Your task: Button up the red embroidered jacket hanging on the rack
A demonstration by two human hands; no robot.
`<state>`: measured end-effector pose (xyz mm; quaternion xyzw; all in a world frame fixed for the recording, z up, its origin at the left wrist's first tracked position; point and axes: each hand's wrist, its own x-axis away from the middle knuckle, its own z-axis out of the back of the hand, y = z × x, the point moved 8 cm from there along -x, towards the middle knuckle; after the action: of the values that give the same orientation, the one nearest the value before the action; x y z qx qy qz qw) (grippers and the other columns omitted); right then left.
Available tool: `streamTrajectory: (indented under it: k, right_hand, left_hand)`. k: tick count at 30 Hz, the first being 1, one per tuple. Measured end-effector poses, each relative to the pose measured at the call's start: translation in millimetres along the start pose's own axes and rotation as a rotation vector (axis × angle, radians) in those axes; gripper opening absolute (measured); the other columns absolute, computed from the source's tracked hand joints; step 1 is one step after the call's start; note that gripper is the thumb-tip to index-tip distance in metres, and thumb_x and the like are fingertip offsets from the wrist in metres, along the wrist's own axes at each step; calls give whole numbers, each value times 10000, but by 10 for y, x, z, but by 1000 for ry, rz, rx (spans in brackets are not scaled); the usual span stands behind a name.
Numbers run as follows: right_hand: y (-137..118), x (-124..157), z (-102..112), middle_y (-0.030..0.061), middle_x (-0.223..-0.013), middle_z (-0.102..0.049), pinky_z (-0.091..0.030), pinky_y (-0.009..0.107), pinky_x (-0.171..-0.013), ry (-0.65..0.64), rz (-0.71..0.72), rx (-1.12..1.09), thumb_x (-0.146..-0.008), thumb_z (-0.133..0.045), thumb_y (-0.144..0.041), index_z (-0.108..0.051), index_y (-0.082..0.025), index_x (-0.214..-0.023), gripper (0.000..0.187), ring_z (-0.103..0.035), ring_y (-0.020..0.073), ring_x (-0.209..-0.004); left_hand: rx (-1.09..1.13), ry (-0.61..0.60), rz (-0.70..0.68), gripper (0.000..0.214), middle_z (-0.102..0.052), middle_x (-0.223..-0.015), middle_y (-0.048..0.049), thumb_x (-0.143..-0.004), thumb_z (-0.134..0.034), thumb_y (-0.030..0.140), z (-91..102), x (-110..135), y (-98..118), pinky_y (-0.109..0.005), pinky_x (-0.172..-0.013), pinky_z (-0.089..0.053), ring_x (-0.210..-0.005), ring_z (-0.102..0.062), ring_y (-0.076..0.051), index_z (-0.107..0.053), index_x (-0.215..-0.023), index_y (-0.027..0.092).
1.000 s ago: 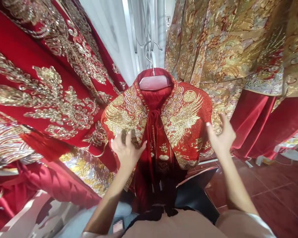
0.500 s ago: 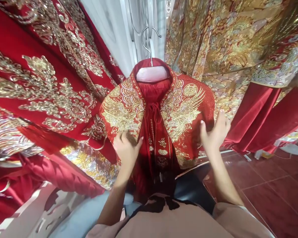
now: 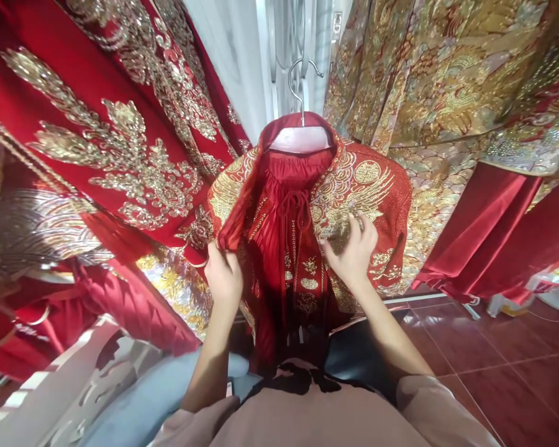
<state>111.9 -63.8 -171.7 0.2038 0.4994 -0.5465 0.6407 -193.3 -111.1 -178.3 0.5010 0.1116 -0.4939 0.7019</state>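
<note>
Left fingers (image 3: 215,256) perhaps against sequined drape (image 3: 140,162)

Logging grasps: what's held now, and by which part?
The left hand holds the jacket by its front edge on that side. The right hand is open over the other front; contact unclear.
</note>
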Motion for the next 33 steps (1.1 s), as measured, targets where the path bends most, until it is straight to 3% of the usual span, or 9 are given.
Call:
streamTrajectory:
  k: [3,8,13,17,19,22,26,29,33]
  right_hand:
    - [-121,-291,-109,227,-1463,-221,-206,674,-1014,-77,-15,64,-741,-565,-523,-243,-124,-1422,852,-186,410,-1349]
    - [-139,-578,-385,199,-1302,-456,-339,514,-1027,-156,35,-9,-887,-343,-288,-414,-91,-1355,513,-390,303,-1252]
    - [-25,-1066,-90,169,-1347,-447,-318,559,-1011,12,26,-36,-873,-411,-381,-435,-140,-1349,534,-361,320,-1278]
    - [11,-1590,-66,121,-1218,-573,-397,490,-930,-216,135,-122,-828,-512,-508,-551,-186,-1255,536,-491,298,-1154]
    - [11,-1686,-137,108,-1037,-641,-425,454,-873,-304,140,-136,-833,-517,-510,-627,-173,-1155,479,-566,272,-1016]
    - [13,-1681,-192,107,-872,-642,-419,466,-842,-255,67,-69,-829,-544,-497,-668,-145,-1064,442,-577,270,-927]
    - [-40,-1610,-220,122,-861,-626,-416,473,-839,-199,28,-46,-845,-516,-514,-669,-134,-1017,444,-561,279,-935]
    - [-118,-1431,-187,153,-1099,-596,-389,498,-918,-171,36,-41,-888,-434,-495,-584,-162,-1187,472,-513,303,-1101]
    - [-227,-658,-182,205,-1486,-234,-227,630,-1033,-70,-15,17,-829,-492,-523,-277,-155,-1434,740,-182,387,-1379]
  left_hand:
    - [105,39,-7,253,-577,-704,-28,-838,-509,363,72,-49,54,-268,-607,-425,-553,-514,-145,-557,-938,136]
    - [252,16,-80,175,-529,-630,27,-822,-539,330,67,-61,301,-224,-599,-403,-556,-478,-113,-566,-848,159]
    - [326,17,-134,146,-560,-699,19,-812,-483,214,79,-74,483,-211,-626,-400,-629,-511,-114,-586,-906,170]
    - [347,-79,-125,105,-515,-648,32,-813,-486,239,86,-105,514,-213,-579,-379,-576,-470,-108,-556,-859,176]
    - [381,-87,-156,121,-478,-609,37,-849,-459,268,153,-78,699,-212,-540,-361,-536,-436,-102,-539,-836,178]
    - [432,-28,-252,179,-457,-573,34,-910,-406,289,250,44,1220,-213,-493,-342,-487,-423,-95,-519,-819,183]
    - [335,-251,-504,130,-539,-602,-2,-904,-420,213,-167,316,1831,-217,-512,-374,-526,-529,-115,-510,-811,193]
    - [63,-470,-442,148,-601,-646,-40,-884,-398,129,-727,448,1485,-230,-489,-366,-541,-577,-148,-540,-888,172]
    - [-66,-432,-157,182,-645,-744,-72,-884,-422,172,-1006,474,514,-259,-557,-432,-631,-626,-190,-536,-1025,151]
